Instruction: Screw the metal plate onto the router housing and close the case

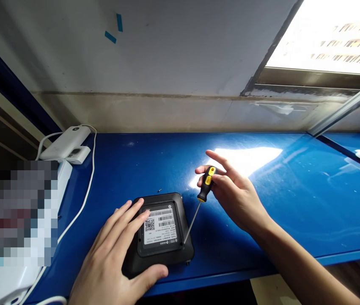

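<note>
A black, square electronic box (pixel 186 212) with rounded corners lies on the blue table, its underside label (pixel 159 226) with a QR code facing up. My left hand (pixel 113 250) holds it steady, fingers stretched over its left side and thumb along the near edge. Between the fingers of my right hand (pixel 230 190) is a black-and-yellow screwdriver (pixel 207 184), tilted, with the index finger raised off the handle. Its tip meets the box near the corner of the recessed label area, at the near right. What sits under the tip is too small to make out.
A small screw (pixel 159 190) lies just beyond the box. On the left are a white power bank (pixel 67 142), a small white adapter (pixel 78 155) and a white cable (pixel 87 190), beside a pixelated area. A wall closes the back; a metal-framed panel (pixel 347 106) stands at right.
</note>
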Demonstrator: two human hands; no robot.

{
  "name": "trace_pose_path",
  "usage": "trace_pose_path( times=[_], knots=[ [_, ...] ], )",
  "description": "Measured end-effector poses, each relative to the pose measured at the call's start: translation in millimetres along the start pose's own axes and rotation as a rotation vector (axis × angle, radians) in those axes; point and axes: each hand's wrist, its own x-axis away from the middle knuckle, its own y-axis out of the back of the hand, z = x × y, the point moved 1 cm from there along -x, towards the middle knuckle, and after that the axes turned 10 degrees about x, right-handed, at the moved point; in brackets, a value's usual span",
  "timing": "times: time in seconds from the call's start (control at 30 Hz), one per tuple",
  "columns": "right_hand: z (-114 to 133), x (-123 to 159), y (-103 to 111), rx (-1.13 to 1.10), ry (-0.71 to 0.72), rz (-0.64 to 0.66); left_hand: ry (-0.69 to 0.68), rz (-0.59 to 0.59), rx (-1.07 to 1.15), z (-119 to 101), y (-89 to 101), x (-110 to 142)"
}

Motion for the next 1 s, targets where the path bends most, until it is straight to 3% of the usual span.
trace_pose_path(
  times=[0.4,0.73,1.0],
  knots=[
    [-1.8,-0.2,0.4,0.072,0.088,0.018,-0.050,-0.008,-0.030,-0.6,3.2,-1.8],
    [1.0,-0.5,0.4,0.094,0.100,0.017,-0.071,0.029,-0.079,3.4,4.5,0.0],
    [0.8,-0.5,2.4,0.138,0.086,-0.025,-0.081,-0.007,-0.064,-1.2,5.2,-4.1]
  ],
)
